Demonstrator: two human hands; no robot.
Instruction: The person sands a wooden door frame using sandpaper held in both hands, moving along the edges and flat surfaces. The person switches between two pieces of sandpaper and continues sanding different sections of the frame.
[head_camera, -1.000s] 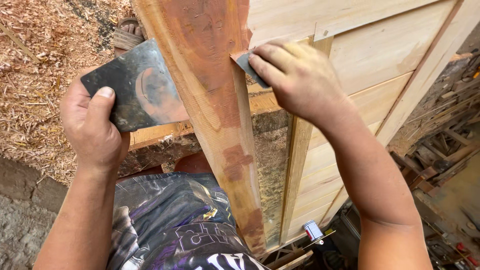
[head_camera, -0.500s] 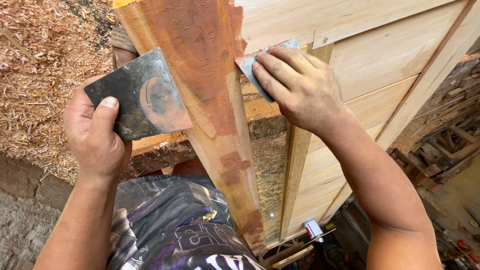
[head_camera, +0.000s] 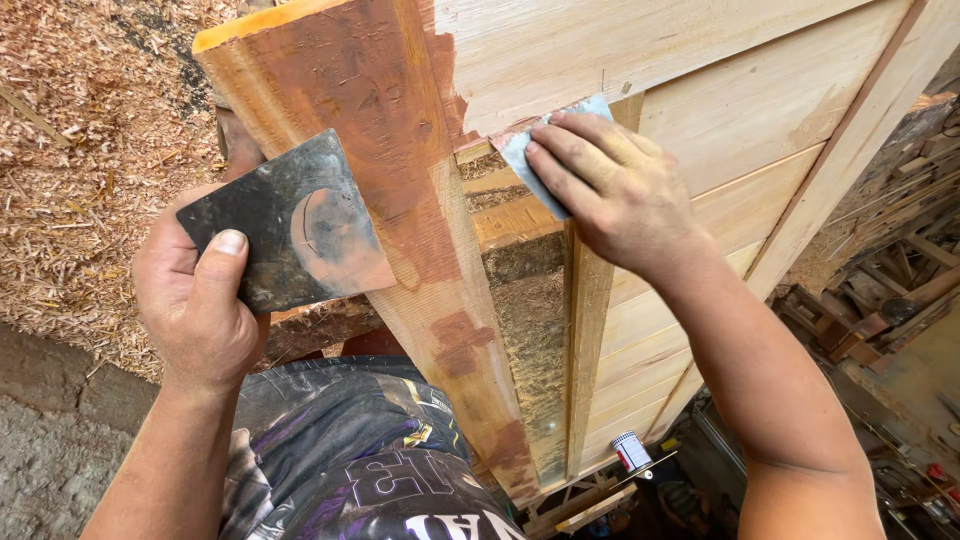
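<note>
My left hand (head_camera: 195, 305) grips a dark flat metal plate (head_camera: 285, 222) smeared with reddish-brown filler, held beside the left edge of a wooden frame post (head_camera: 400, 190). The post is coated in patches of the same reddish filler. My right hand (head_camera: 610, 185) presses a small grey scraper blade (head_camera: 520, 150) with several fingers against the joint where the post meets a pale wooden panel (head_camera: 700, 90). Most of the blade is hidden under my fingers.
Wood shavings (head_camera: 80, 130) cover the ground at the left. Stacked timber and scraps (head_camera: 890, 290) lie at the right. A small can (head_camera: 630, 450) stands on the floor below the panel. My patterned shirt (head_camera: 350, 460) fills the lower middle.
My right hand has slid the scraper up along the joint toward the panel's upper edge. The view has moved closer, and my left hand with the plate has stayed beside the post.
</note>
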